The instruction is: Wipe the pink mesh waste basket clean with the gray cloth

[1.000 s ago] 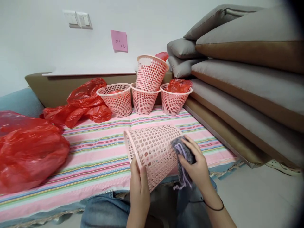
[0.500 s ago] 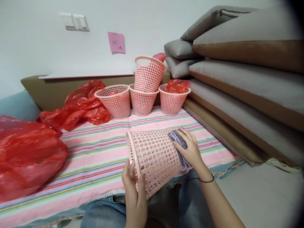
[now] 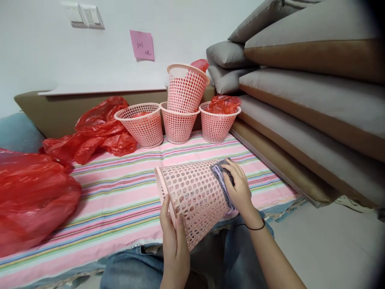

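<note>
A pink perforated plastic basket [image 3: 195, 196] lies on its side before me, its rim to the left and its base to the right. My left hand [image 3: 174, 241] grips the rim at the lower left, with the thumb outside and other fingers partly hidden behind it. Pressed against the basket's side near the base is a grey and purple cloth [image 3: 221, 178]. My right hand [image 3: 239, 186] is closed over this folded cloth, and a dark band circles that wrist.
Several matching baskets [image 3: 147, 130] stand along the back, one stacked tilted in another, with red plastic bags [image 3: 224, 105] in some. A large red bag [image 3: 33, 200] lies left on the striped cloth [image 3: 120, 208]. Grey cushions [image 3: 313, 88] are piled at the right.
The basket has turned slightly, its rim end tipping. My left hand has shifted a little right along the rim. My right hand and the cloth stay at the base end. The view has shifted slightly.
</note>
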A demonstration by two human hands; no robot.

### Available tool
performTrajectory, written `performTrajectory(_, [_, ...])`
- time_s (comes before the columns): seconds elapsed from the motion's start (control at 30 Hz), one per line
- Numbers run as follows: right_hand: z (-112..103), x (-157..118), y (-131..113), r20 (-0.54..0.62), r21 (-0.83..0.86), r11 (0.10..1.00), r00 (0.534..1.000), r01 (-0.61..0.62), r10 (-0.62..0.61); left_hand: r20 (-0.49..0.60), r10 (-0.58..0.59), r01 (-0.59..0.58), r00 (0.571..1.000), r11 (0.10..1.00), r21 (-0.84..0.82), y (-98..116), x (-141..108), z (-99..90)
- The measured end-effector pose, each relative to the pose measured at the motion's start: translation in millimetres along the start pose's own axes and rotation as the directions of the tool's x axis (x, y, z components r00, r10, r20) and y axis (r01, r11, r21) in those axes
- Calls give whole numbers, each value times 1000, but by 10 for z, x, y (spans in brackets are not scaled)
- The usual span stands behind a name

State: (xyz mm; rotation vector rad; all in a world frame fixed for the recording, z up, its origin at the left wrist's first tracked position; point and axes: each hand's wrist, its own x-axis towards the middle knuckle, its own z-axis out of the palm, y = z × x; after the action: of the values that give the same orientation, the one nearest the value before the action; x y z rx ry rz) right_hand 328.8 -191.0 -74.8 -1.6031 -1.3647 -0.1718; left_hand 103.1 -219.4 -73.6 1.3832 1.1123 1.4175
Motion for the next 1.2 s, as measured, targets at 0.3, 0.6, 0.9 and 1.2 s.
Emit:
performTrajectory(0.3, [-169,44,103,255,-114,987,964,111,-79,-26,-27,26,999,1000,-11,-70,11,-4])
performTrajectory(0.6, [-21,-25,-34,85,-207,978,995,-27,46,26,-148,150,989,985,-83,64,0,33])
performTrajectory(0.9, [84,-98,50,-154,-51,974,965,-220,210,-46,83,-77,995,989,124,186,30,93])
performTrajectory(1.2, [-20,-183,327,-243,543,696,705,-471,666,-26,117,-112,993,983,143,93,83,50])
